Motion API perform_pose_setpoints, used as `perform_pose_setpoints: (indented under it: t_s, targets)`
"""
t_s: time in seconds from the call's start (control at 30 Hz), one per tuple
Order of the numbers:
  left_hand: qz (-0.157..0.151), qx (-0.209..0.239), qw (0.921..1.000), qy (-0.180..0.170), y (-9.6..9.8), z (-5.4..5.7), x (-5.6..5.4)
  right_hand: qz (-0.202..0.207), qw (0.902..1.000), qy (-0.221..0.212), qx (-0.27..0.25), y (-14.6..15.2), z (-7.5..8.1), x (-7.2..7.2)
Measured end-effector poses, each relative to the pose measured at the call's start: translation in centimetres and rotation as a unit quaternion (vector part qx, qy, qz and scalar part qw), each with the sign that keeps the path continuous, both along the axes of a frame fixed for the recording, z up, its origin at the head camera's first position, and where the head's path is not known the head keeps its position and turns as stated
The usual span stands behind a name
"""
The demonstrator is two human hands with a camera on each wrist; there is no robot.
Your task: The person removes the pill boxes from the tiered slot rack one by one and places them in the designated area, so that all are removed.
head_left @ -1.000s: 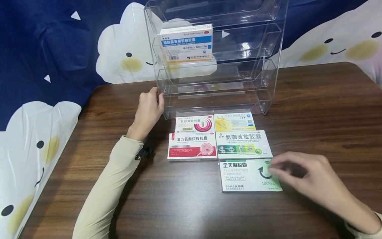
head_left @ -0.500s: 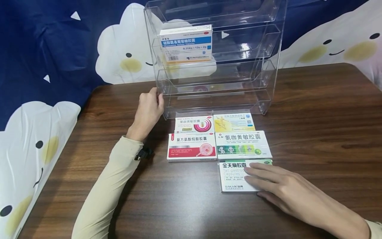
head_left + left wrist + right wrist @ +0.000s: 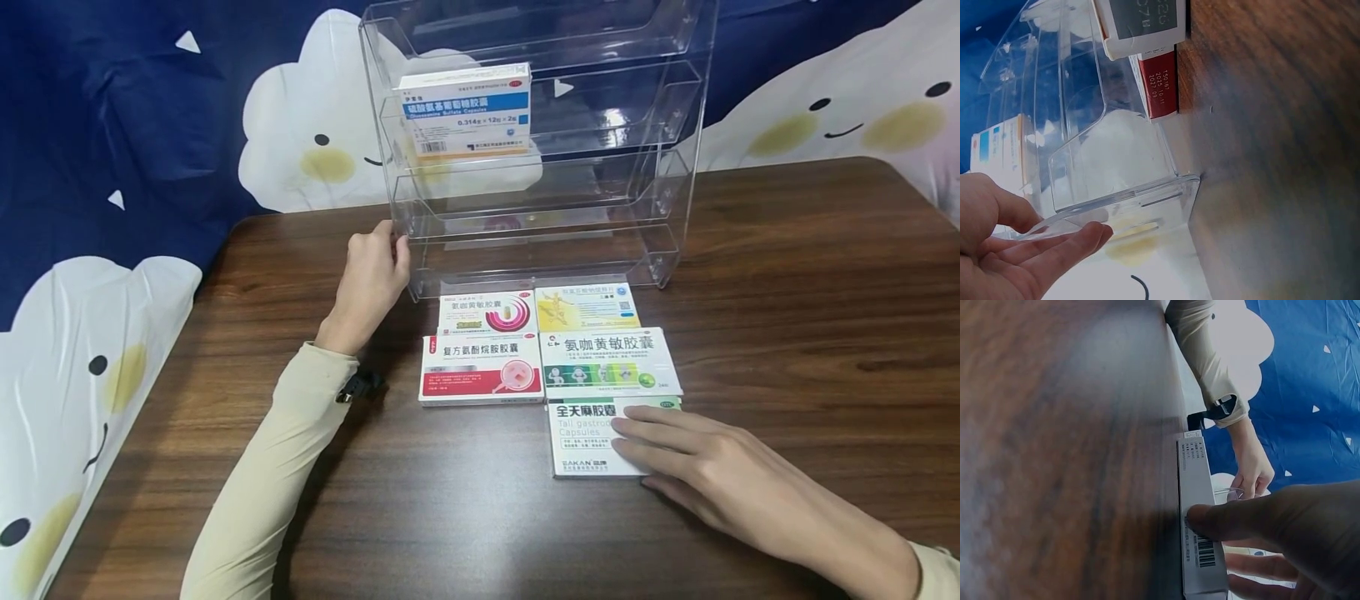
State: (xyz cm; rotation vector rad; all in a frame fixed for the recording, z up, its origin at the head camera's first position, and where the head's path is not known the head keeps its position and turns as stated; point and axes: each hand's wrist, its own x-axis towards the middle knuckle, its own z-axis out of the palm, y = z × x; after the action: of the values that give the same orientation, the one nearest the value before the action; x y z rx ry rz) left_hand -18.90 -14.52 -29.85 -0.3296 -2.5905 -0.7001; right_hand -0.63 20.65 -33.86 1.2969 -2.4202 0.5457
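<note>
In the head view my left hand (image 3: 371,279) grips the left side panel of a clear acrylic display rack (image 3: 555,250), the thumb and fingers on either face of it in the left wrist view. My right hand (image 3: 738,483) lies over a white-and-green medicine box (image 3: 581,446), its fingers stretched across the top. In the right wrist view the thumb (image 3: 1210,515) presses the box's narrow side with the barcode. Behind that box are a green-striped medicine box (image 3: 611,367) and a red-and-white one (image 3: 482,369).
Two further medicine boxes, one with pink rings (image 3: 483,312) and one yellow (image 3: 588,307), lie flat at the rack's front. A blue-and-white box (image 3: 465,112) stands on an upper tier. The wooden table (image 3: 435,517) meets a cloud-patterned blue cloth (image 3: 172,108) behind.
My right hand has moved left from the green-and-white box's right end onto its top, and the box has slid slightly toward the rack. The left hand has kept its place.
</note>
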Motion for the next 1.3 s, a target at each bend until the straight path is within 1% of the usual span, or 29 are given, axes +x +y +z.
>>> perform_pose_setpoints:
  t_s: [0.1,0.17,0.23,0.3,0.37,0.43,0.5,0.6,0.67,0.73,0.8,0.87,0.9,0.97,1.07,1.17,1.23,1.3]
  targets:
    - [0.001,-0.001,1.0,0.0,0.0,0.0,0.0,0.001,1.0,0.0,0.004,-0.1,0.1,-0.1]
    - [0.0,0.0,1.0,0.002,-0.1,0.0,0.0,0.006,0.9999,-0.004,0.007,-0.1,0.5,-0.1]
    - [-0.002,-0.001,1.0,0.006,-0.1,-0.1,0.0,0.011,0.9999,-0.008,0.0,-0.1,1.4,-0.4]
    - [-0.001,-0.002,0.9999,0.011,-0.2,-0.1,-0.1,0.01,0.9998,-0.013,-0.015,-0.3,2.9,-1.1]
    - [0.0,-0.003,0.9999,0.013,-0.3,0.0,-0.1,0.007,0.9987,-0.016,-0.048,-0.5,4.5,-2.6]
    - [0.002,-0.004,0.9999,0.013,-0.4,0.1,-0.1,-0.011,0.9967,-0.022,-0.077,-0.6,6.1,-4.7]
    - [0.003,-0.003,0.9999,0.011,-0.5,0.1,0.0,-0.047,0.9924,-0.045,-0.104,-0.8,7.4,-7.0]
    - [0.003,-0.001,0.9999,0.011,-0.4,0.0,0.1,-0.114,0.9779,-0.095,-0.148,-1.3,9.0,-10.4]
    - [0.004,-0.002,0.9999,0.01,-0.3,0.0,0.1,-0.155,0.9645,-0.123,-0.175,-2.0,10.0,-12.5]
    - [0.003,-0.002,1.0,0.009,-0.2,-0.1,0.1,-0.174,0.9532,-0.13,-0.21,-2.7,10.7,-14.4]
    - [0.002,-0.002,1.0,0.008,-0.1,0.0,0.1,-0.184,0.9438,-0.127,-0.243,-3.5,11.4,-16.3]
    - [0.0,-0.001,1.0,0.008,0.0,0.0,0.0,-0.195,0.934,-0.13,-0.27,-4.2,12.0,-17.9]
    - [-0.001,-0.001,1.0,0.009,0.0,0.0,0.0,-0.199,0.9311,-0.126,-0.279,-4.6,12.1,-18.6]
    - [-0.002,0.0,0.9999,0.01,0.1,0.0,0.0,-0.207,0.9255,-0.127,-0.291,-5.2,12.4,-19.8]
    - [-0.004,-0.001,1.0,0.009,0.1,0.1,0.0,-0.221,0.9242,-0.128,-0.284,-6.0,12.6,-21.2]
    - [-0.005,0.0,1.0,0.006,0.1,0.0,0.0,-0.232,0.9203,-0.138,-0.283,-6.7,12.6,-22.0]
    - [-0.003,-0.001,1.0,0.005,0.1,0.0,0.0,-0.237,0.9178,-0.14,-0.286,-7.3,12.6,-22.4]
    - [-0.001,-0.001,1.0,0.006,0.0,-0.1,0.0,-0.242,0.9133,-0.144,-0.294,-7.9,12.6,-22.7]
